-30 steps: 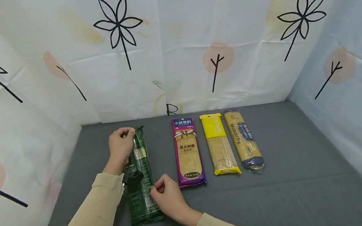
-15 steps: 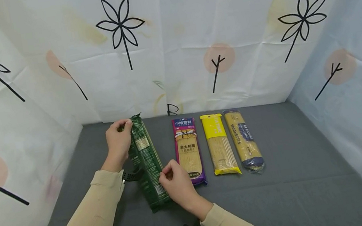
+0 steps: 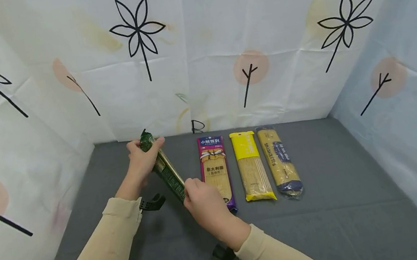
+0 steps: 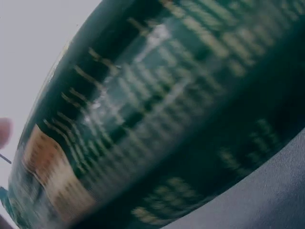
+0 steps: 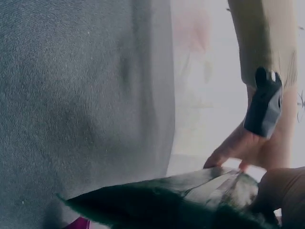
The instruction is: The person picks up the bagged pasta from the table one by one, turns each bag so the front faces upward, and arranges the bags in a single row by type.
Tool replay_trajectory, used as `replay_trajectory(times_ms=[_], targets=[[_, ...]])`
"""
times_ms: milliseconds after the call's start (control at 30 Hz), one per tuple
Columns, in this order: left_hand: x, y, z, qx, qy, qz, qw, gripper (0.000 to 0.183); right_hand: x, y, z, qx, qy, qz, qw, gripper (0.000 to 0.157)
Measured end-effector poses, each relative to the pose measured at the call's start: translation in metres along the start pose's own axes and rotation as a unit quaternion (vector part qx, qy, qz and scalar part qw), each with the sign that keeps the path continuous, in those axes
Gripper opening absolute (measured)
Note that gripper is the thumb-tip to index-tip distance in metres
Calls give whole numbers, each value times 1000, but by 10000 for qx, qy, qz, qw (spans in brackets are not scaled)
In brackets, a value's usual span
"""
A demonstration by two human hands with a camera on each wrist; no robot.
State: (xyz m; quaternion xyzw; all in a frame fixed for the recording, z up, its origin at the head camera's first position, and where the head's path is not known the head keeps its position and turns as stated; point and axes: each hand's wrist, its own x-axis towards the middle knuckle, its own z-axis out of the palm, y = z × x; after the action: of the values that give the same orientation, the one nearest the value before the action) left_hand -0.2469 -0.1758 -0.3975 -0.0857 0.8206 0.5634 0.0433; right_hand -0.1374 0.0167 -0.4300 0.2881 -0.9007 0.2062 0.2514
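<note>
A long green plastic pasta packet (image 3: 169, 172) is tilted up on its narrow side above the table, its far end higher and to the left. My left hand (image 3: 142, 162) grips it near the far end, thumb on the right side. My right hand (image 3: 210, 207) holds the near end, which is hidden behind the fingers. Blurred gold print and a tan label run over the packet (image 4: 143, 95) in the left wrist view. In the right wrist view the packet's crimped end (image 5: 90, 202) points left, and my left hand (image 5: 243, 150) shows beyond it.
To the right lie a purple spaghetti packet (image 3: 217, 176), a yellow-topped one (image 3: 254, 175) and a blue-labelled one (image 3: 280, 161), side by side. My right hand overlaps the purple packet's lower corner. Patterned white cloth walls (image 3: 201, 35) stand around the grey table (image 3: 330, 229).
The green packet has been lifted from lying flat, swung its near end rightward and turned onto its edge. My right hand has moved right and closed round the near end. The other packets stay put.
</note>
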Motion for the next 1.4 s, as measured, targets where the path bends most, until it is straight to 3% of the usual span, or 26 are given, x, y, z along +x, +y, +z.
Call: replay_trajectory(times_ms=[100, 200, 367, 667, 933, 1033, 1133, 1267, 1400], targets=[[0, 0, -2, 210, -411, -364, 9983, 109, -2, -8, 1, -628, 80, -377, 9973, 25], [0, -4, -2, 191, -609, -409, 9971, 101, -6, -16, 5, -812, 76, -401, 9959, 27], [0, -6, -2, 31, -687, -337, 9971, 81, -8, -23, 12, -944, 147, -292, 9950, 31], [0, -11, -5, 549, -695, -268, 9957, 84, -8, -29, 12, -930, -14, -142, 9956, 32], [-1, -17, -3, -375, -625, -265, 9970, 84, -10, -32, 13, -883, -211, -37, 9959, 28], [1, -18, -3, -514, -604, -207, 9966, 81, -11, -28, 14, -565, -263, 127, 9980, 27], [3, -20, -5, -514, -635, -179, 9965, 78, -13, -21, 15, 201, -493, 499, 9973, 26], [5, -23, -7, -709, -732, -87, 9948, 73, -17, -10, 14, 1378, -779, 1141, 9808, 23], [7, -25, -9, -1039, -770, 47, 9916, 71, -20, 2, 16, 1881, -896, 1569, 9654, 17]])
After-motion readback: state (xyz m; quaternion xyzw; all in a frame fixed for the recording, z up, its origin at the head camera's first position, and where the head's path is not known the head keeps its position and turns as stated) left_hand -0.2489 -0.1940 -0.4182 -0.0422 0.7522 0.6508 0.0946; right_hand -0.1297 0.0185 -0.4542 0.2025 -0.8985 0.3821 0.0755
